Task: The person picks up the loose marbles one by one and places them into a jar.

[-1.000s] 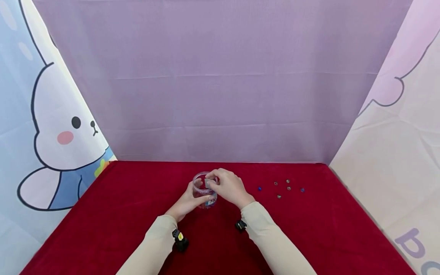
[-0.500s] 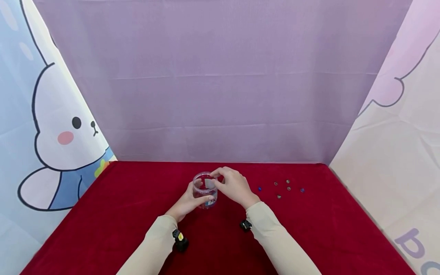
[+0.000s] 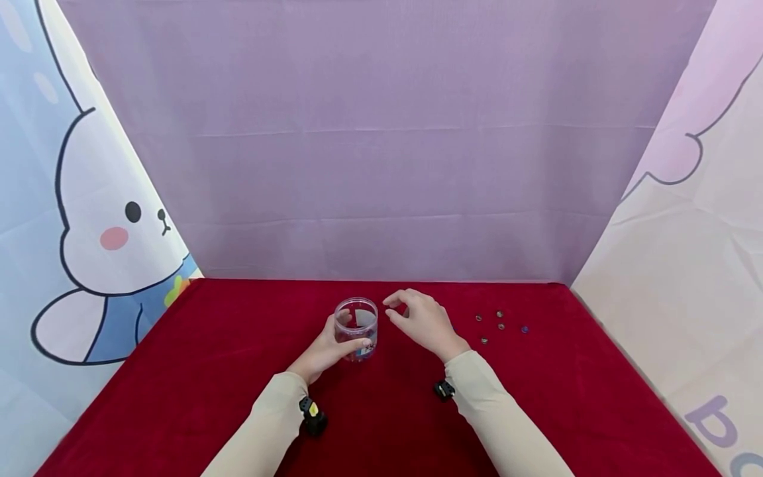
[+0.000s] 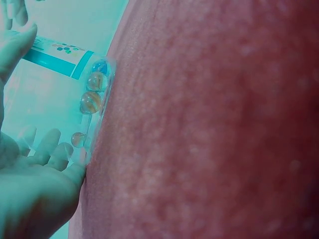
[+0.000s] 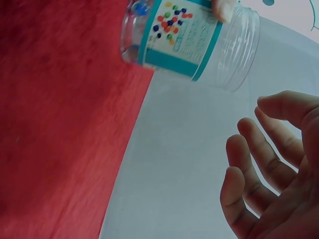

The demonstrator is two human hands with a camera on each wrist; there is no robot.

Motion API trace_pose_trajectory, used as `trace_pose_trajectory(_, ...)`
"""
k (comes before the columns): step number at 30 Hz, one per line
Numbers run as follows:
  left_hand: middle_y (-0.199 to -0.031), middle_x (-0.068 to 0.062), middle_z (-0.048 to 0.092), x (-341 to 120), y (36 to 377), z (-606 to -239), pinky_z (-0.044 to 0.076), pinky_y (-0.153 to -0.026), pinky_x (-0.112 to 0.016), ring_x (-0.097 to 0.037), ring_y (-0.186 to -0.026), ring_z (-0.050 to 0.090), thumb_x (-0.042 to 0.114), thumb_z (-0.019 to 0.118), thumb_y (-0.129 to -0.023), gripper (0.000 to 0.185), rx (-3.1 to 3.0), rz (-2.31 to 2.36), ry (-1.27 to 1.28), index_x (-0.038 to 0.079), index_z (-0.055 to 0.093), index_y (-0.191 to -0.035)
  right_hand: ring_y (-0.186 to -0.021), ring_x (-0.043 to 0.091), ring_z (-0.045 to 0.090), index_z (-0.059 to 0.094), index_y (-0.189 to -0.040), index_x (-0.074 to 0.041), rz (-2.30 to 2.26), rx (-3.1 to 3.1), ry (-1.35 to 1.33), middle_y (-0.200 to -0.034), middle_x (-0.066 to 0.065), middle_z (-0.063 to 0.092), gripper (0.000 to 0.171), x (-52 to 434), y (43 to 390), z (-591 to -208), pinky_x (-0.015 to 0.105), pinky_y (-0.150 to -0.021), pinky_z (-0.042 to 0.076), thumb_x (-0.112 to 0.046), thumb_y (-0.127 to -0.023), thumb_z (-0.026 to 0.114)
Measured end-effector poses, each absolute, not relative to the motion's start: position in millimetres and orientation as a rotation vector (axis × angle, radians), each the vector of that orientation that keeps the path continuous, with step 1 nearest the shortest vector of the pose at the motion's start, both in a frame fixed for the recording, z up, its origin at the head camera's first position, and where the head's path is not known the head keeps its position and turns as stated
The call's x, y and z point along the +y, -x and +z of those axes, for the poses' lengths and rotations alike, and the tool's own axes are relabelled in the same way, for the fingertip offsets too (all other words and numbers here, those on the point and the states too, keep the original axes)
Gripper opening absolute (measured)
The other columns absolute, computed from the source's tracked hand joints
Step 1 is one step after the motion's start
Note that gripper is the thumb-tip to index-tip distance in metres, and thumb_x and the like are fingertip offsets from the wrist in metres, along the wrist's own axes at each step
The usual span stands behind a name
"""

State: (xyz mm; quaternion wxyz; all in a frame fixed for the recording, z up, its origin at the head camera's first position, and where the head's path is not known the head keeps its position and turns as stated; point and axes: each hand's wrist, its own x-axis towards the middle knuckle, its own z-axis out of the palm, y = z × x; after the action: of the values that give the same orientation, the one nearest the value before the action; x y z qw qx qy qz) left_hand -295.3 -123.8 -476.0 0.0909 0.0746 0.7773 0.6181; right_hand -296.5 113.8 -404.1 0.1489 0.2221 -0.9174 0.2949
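Red velvet cloth (image 3: pixel 238 371) covers the table in the head view, where the left hand (image 3: pixel 324 348) grips the small clear plastic jar (image 3: pixel 356 329) standing at the centre, and the right hand (image 3: pixel 424 322) hovers just beside it, fingers loosely curled, holding nothing, with loose glass marbles (image 3: pixel 499 326) scattered further right. From the left wrist, marbles (image 4: pixel 91 101) lie on the jar's bottom. From the right wrist, the teal-labelled jar (image 5: pixel 184 37) sits apart from relaxed fingers (image 5: pixel 259 149).

Jar (image 5: pixel 189 37) label print too small to read; no other legible text.
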Motion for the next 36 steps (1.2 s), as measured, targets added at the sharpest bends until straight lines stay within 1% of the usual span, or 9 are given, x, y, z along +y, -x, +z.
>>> trace_pose_trajectory(4, -0.153, -0.008, 0.034, -124, 295, -476, 0.039, -0.105, -0.057, -0.031, -0.137, 0.034, 0.042, 0.082, -0.083, 0.098, 2.305, 1.839, -0.225, 0.015, 0.021, -0.155, -0.073, 0.004, 0.057, 0.072, -0.114, -0.024, 0.862, -2.661, -0.614, -0.108, -0.009, 0.067, 0.021, 124, 297, -407, 0.029, -0.065, 0.052, -0.028, -0.093, 0.073)
trace_pose_trajectory(7, -0.152, -0.008, 0.035, -124, 295, -476, 0.04, -0.104, -0.056, -0.032, -0.136, 0.034, 0.042, 0.082, -0.083, 0.097, 2.304, 1.841, -0.226, 0.016, 0.023, -0.154, -0.073, 0.004, 0.057, 0.072, -0.114, -0.023, 0.859, -2.674, -0.599, -0.108, -0.009, 0.067, 0.021, 132, 297, -408, 0.031, -0.066, 0.051, -0.027, -0.093, 0.073)
trace_pose_trajectory(13, -0.152, -0.008, 0.034, -124, 294, -477, 0.046, -0.099, -0.05, -0.03, -0.133, 0.038, 0.043, 0.083, -0.082, 0.094, 2.303, 1.842, -0.243, 0.019, 0.025, -0.153, -0.073, 0.006, 0.057, 0.072, -0.112, -0.025, 0.843, -2.694, -0.554, -0.107, -0.008, 0.067, 0.02, 150, 295, -410, 0.033, -0.065, 0.051, -0.025, -0.093, 0.073)
trace_pose_trajectory(20, -0.152, -0.007, 0.034, -124, 293, -477, 0.05, -0.093, -0.045, -0.029, -0.128, 0.042, 0.04, 0.082, -0.083, 0.091, 2.289, 1.852, -0.253, 0.02, 0.027, -0.152, -0.077, 0.008, 0.059, 0.072, -0.113, -0.022, 0.81, -2.717, -0.523, -0.106, -0.007, 0.067, 0.02, 176, 294, -414, 0.033, -0.065, 0.051, -0.025, -0.093, 0.072)
trace_pose_trajectory(26, -0.153, -0.007, 0.033, -125, 292, -475, 0.048, -0.097, -0.048, -0.029, -0.131, 0.039, 0.042, 0.082, -0.083, 0.092, 2.299, 1.84, -0.244, 0.019, 0.026, -0.153, -0.074, 0.009, 0.058, 0.072, -0.111, -0.022, 0.751, -2.722, -0.501, -0.104, -0.006, 0.067, 0.018, 199, 294, -417, 0.032, -0.063, 0.05, -0.024, -0.093, 0.073)
trace_pose_trajectory(27, -0.153, -0.007, 0.033, -125, 292, -475, 0.047, -0.098, -0.049, -0.029, -0.132, 0.039, 0.042, 0.082, -0.083, 0.092, 2.302, 1.838, -0.244, 0.019, 0.026, -0.153, -0.074, 0.009, 0.058, 0.072, -0.11, -0.022, 0.74, -2.726, -0.492, -0.104, -0.006, 0.067, 0.018, 202, 294, -417, 0.034, -0.064, 0.05, -0.024, -0.093, 0.073)
trace_pose_trajectory(30, -0.153, -0.007, 0.034, -125, 293, -475, 0.046, -0.1, -0.051, -0.03, -0.133, 0.037, 0.042, 0.082, -0.083, 0.091, 2.311, 1.833, -0.247, 0.019, 0.027, -0.152, -0.074, 0.009, 0.058, 0.072, -0.109, -0.023, 0.708, -2.732, -0.471, -0.102, -0.006, 0.067, 0.017, 213, 294, -419, 0.036, -0.065, 0.05, -0.024, -0.092, 0.073)
trace_pose_trajectory(33, -0.151, -0.006, 0.035, -125, 293, -474, 0.045, -0.101, -0.052, -0.03, -0.133, 0.038, 0.042, 0.082, -0.083, 0.091, 2.328, 1.822, -0.245, 0.017, 0.028, -0.152, -0.076, 0.01, 0.059, 0.072, -0.108, -0.022, 0.689, -2.733, -0.452, -0.102, -0.005, 0.068, 0.016, 223, 293, -420, 0.038, -0.064, 0.05, -0.023, -0.092, 0.073)
trace_pose_trajectory(36, -0.151, -0.006, 0.037, -125, 292, -473, 0.044, -0.102, -0.053, -0.029, -0.133, 0.038, 0.043, 0.082, -0.083, 0.091, 2.343, 1.81, -0.236, 0.016, 0.029, -0.151, -0.08, 0.014, 0.061, 0.073, -0.108, -0.022, 0.691, -2.736, -0.432, -0.102, -0.005, 0.068, 0.016, 232, 292, -421, 0.037, -0.064, 0.051, -0.022, -0.092, 0.073)
